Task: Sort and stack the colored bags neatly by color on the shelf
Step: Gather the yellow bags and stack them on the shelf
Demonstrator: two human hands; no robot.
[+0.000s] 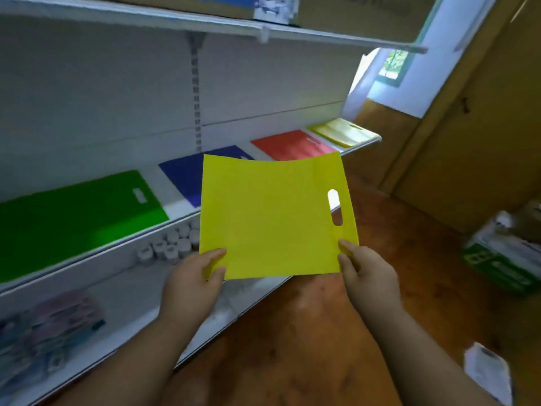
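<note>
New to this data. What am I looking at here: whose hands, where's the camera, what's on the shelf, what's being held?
No machine here: a person works with bare hands. The single picture comes from a wide-angle camera worn on the head, looking forward and down, so straight lines bend.

The left hand and right hand each pinch a lower corner of one flat yellow bag with a cut-out handle slot, held in the air in front of the shelf.

On that white shelf lie bags grouped by colour, near to far: green bags, blue bags, red bags and a yellow pile at the far end. The held bag probably belongs there.
</note>
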